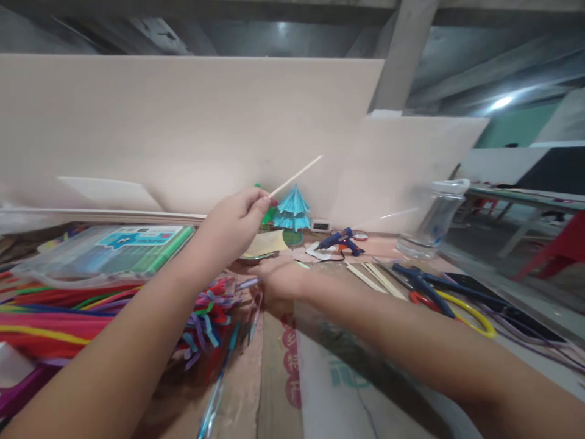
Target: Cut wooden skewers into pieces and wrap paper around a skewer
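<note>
My left hand (240, 216) is raised above the middle of the table, its fingers pinched on a thin pale wooden stick (299, 172) that slants up to the right. Below it, my right hand (278, 277) reaches low and leftward, close to a yellow paper (267, 244) and the cut ends of fuzzy pipe cleaners (212, 311). The right fingers are blurred and partly hidden, so I cannot make out whether they hold anything. Just behind the hands stands a small light-blue tiered tree (292, 210), with something green partly hidden beside it.
A plastic case of markers (109, 253) lies at left. A blue glue gun (340, 242), several loose wooden sticks (384, 280), scissors (423, 289), a dark phone (503, 305) and a clear bottle (425, 219) occupy the right. A pale board (205, 122) stands behind.
</note>
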The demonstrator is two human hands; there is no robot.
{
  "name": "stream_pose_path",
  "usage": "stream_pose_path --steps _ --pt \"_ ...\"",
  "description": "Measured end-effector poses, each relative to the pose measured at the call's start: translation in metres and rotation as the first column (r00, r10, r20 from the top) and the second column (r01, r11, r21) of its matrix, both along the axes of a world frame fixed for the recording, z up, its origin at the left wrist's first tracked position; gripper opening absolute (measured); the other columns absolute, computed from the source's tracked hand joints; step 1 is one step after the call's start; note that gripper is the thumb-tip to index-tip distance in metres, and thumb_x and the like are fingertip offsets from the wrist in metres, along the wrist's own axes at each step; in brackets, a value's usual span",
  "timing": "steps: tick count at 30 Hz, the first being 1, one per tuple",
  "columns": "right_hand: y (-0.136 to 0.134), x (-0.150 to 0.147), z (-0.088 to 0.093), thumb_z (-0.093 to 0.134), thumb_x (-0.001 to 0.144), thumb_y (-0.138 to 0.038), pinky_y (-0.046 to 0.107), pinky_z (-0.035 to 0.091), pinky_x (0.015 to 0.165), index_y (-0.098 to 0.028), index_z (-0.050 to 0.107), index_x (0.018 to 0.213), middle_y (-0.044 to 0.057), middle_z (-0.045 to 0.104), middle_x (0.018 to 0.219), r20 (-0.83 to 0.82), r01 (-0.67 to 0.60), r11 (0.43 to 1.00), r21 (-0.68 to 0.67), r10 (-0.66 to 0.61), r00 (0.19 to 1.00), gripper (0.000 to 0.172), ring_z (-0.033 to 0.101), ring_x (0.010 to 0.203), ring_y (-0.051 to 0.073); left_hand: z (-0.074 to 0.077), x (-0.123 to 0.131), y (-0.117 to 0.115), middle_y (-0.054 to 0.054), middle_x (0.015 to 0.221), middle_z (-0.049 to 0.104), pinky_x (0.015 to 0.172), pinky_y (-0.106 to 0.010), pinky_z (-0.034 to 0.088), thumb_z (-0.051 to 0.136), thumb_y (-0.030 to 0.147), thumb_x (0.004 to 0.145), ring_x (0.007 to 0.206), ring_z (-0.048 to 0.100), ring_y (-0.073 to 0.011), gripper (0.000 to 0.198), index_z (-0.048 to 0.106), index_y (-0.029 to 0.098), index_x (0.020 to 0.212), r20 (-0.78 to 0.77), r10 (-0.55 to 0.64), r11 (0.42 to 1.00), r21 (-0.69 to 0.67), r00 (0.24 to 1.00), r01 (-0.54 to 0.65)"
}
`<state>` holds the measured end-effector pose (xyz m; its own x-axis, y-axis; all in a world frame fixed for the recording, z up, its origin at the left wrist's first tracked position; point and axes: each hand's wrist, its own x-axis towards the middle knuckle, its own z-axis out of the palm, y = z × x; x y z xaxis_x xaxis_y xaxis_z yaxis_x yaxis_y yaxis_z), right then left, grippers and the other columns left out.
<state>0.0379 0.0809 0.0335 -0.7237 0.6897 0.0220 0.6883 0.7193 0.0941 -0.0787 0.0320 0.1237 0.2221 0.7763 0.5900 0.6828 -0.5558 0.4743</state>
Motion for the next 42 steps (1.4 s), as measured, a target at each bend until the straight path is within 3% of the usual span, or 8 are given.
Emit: stream_pose_path --steps 10,16,20,24,27,33,38,42 --pt "-0.001 -0.006 -0.004 0.043 0.093 -0.018 0.034 0.055 0.067 -0.014 0.06 0.115 0.018 0.062 0.115 -0.021 0.036 0.995 0.098 -0.034 0.999 0.028 0.069 0.089 0.025 0.0 0.011 -0.005 0.009 0.049 0.036 0.039 -0.019 0.028 0.042 0.043 0.085 0.039 0.036 -0.01 0.025 0.048 0.02 0.091 0.141 -0.158 0.976 -0.129 0.977 0.176" --pt "-0.001 -0.005 -0.002 0.05 0.086 -0.011 0.033 0.053 0.064 -0.009 0.067 0.094 0.016 0.069 0.098 -0.009 -0.025 0.994 0.111 0.026 1.0 0.019 0.069 0.083 0.026 -0.004 0.013 -0.004 0.009 0.051 0.036 0.036 -0.019 0.025 0.044 0.048 0.084 0.039 0.032 -0.0094 0.03 0.05 0.021 0.093 0.154 -0.124 0.97 -0.19 0.98 0.153" --pt "-0.006 -0.001 0.0 0.043 0.089 -0.012 0.032 0.051 0.062 -0.012 0.063 0.104 0.016 0.064 0.114 -0.067 -0.084 0.978 0.189 0.098 0.993 0.025 0.067 0.084 0.024 -0.01 0.021 -0.005 0.009 0.048 0.03 0.037 -0.021 0.022 0.041 0.047 0.085 0.039 0.027 -0.0102 0.031 0.055 0.02 0.09 0.187 -0.101 0.966 -0.218 0.977 0.142" --pt "-0.024 0.036 -0.002 0.05 0.085 -0.017 0.029 0.049 0.063 -0.015 0.053 0.119 0.012 0.065 0.109 -0.179 -0.189 0.943 0.275 0.243 0.953 0.034 0.065 0.08 0.02 -0.02 0.027 -0.001 0.009 0.051 0.029 0.039 -0.02 0.023 0.042 0.047 0.085 0.04 0.025 -0.0094 0.03 0.055 0.019 0.088 0.289 -0.185 0.933 -0.247 0.939 0.26" --pt "-0.037 0.084 -0.006 0.042 0.088 -0.012 0.03 0.048 0.071 -0.016 0.055 0.108 0.011 0.067 0.096 -0.316 -0.192 0.925 0.329 0.299 0.9 0.025 0.062 0.085 0.019 -0.028 0.032 0.002 0.01 0.051 0.032 0.039 -0.02 0.025 0.043 0.046 0.085 0.04 0.028 -0.0089 0.028 0.053 0.019 0.089 0.349 -0.253 0.887 -0.289 0.902 0.361" --pt "-0.051 0.138 -0.008 0.039 0.093 -0.022 0.026 0.046 0.064 -0.02 0.042 0.116 0.003 0.061 0.083 -0.866 0.156 0.95 0.271 0.17 0.47 0.023 0.058 0.069 0.015 -0.062 0.057 -0.001 0.005 0.062 0.048 0.05 -0.022 0.037 0.046 0.041 0.086 0.052 0.045 -0.0117 0.025 0.056 0.018 0.088 0.29 -0.256 0.903 -0.27 0.922 0.335" --pt "-0.05 0.145 -0.031 0.045 0.092 -0.029 0.028 0.046 0.061 -0.02 0.045 0.109 0.002 0.058 0.074 -0.856 0.204 0.941 0.272 0.14 0.497 0.019 0.058 0.064 0.016 -0.108 0.08 -0.015 -0.003 0.083 0.061 0.072 -0.028 0.043 0.037 0.036 0.092 0.08 0.056 -0.0185 0.027 0.057 0.018 0.087 0.204 -0.251 0.904 -0.3 0.946 0.305" --pt "-0.043 0.146 -0.053 0.047 0.092 -0.029 0.032 0.051 0.07 -0.019 0.05 0.11 0.006 0.064 0.083 -0.837 0.215 0.939 0.268 0.116 0.535 0.021 0.064 0.074 0.019 -0.125 0.084 -0.017 -0.007 0.09 0.066 0.077 -0.032 0.044 0.035 0.034 0.092 0.09 0.059 -0.0228 0.03 0.059 0.017 0.089 0.153 -0.249 0.895 -0.341 0.956 0.288"
